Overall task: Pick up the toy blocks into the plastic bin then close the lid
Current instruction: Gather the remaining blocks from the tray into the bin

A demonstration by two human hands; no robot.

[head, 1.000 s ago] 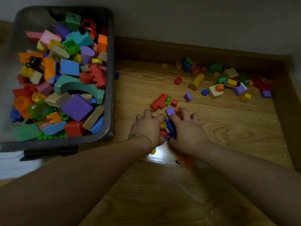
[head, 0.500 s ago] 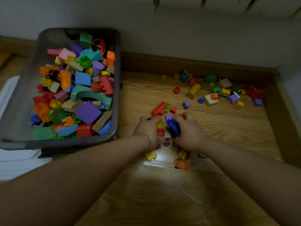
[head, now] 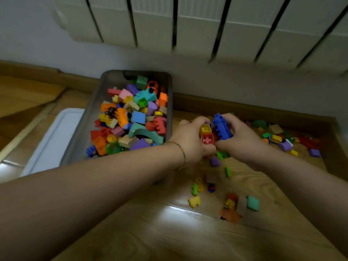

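A grey plastic bin (head: 170, 95) stands on the wooden floor, heaped with coloured toy blocks. Just right of its rim, both hands are cupped together and raised off the floor with a bunch of blocks between them. My left hand (head: 190, 140) holds a yellow block (head: 205, 129) and a red block (head: 207, 138). My right hand (head: 243, 140) grips a long blue studded block (head: 221, 127). Under the hands lie a purple block (head: 215, 162) and green pieces (head: 227, 172). More loose blocks (head: 282, 140) lie scattered at the right.
A white lid (head: 54, 136) lies flat on the floor left of the bin. A yellow block (head: 194, 201), a teal block (head: 253, 203) and an orange piece (head: 230, 215) lie near me. A wooden skirting (head: 263, 110) and a white radiator (head: 207, 25) bound the far side.
Both hands have closed round a bunch of blocks, lifted it off the floor and carried it toward the bin. Several small blocks stayed on the floor below. The camera tilted up.
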